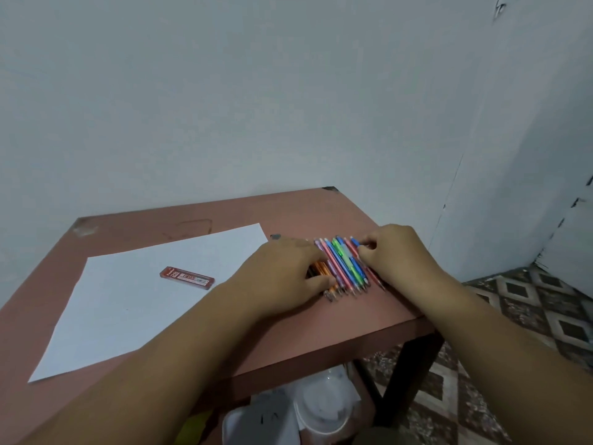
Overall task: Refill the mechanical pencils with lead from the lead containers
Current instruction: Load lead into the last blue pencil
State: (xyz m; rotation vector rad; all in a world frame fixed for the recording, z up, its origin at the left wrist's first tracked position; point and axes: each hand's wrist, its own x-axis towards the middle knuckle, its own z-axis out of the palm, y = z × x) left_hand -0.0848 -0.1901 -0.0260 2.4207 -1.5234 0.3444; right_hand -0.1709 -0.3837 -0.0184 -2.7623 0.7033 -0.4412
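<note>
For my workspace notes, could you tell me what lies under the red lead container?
The red lead container lies flat on a white sheet of paper, which lies on the brown table. Whatever is directly beneath the container is hidden.

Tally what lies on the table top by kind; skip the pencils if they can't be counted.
Lead container: 1
Sheet of white paper: 1
Bundle of mechanical pencils: 1, the pencils in it too overlapped and hand-covered to count
Hands on the bundle: 2, left hand and right hand
Total: 5

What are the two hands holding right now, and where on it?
Both hands flank the row of coloured mechanical pencils: the left hand rests over its left side, the right hand's fingers curl at the blue pencil's top end. A firm grip cannot be told.
</note>
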